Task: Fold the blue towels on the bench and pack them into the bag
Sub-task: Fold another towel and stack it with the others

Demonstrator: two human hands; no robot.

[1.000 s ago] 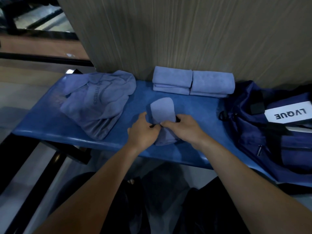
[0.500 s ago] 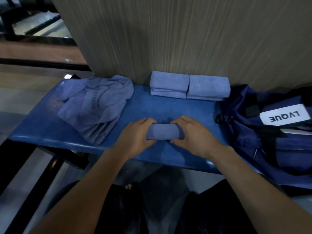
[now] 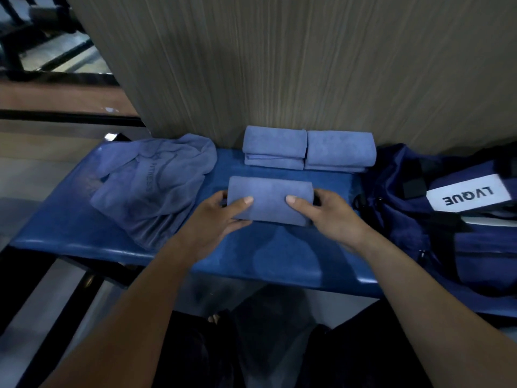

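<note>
Fingers of the left hand (image 3: 221,217) and the right hand (image 3: 326,212) grip the ends of a folded blue towel (image 3: 270,200) at the middle of the frame, thumbs on top, held low over the blue surface (image 3: 268,256). By my count, three towels are folded: this one, plus two folded towels (image 3: 307,149) lying side by side, touching, against the wall in the upper middle. An unfolded heap (image 3: 156,183) lies at middle left; I cannot tell how many towels it holds. The navy bag (image 3: 436,219) sits at the right edge, and no towel shows inside it, so packing probably remains entirely undone.
</note>
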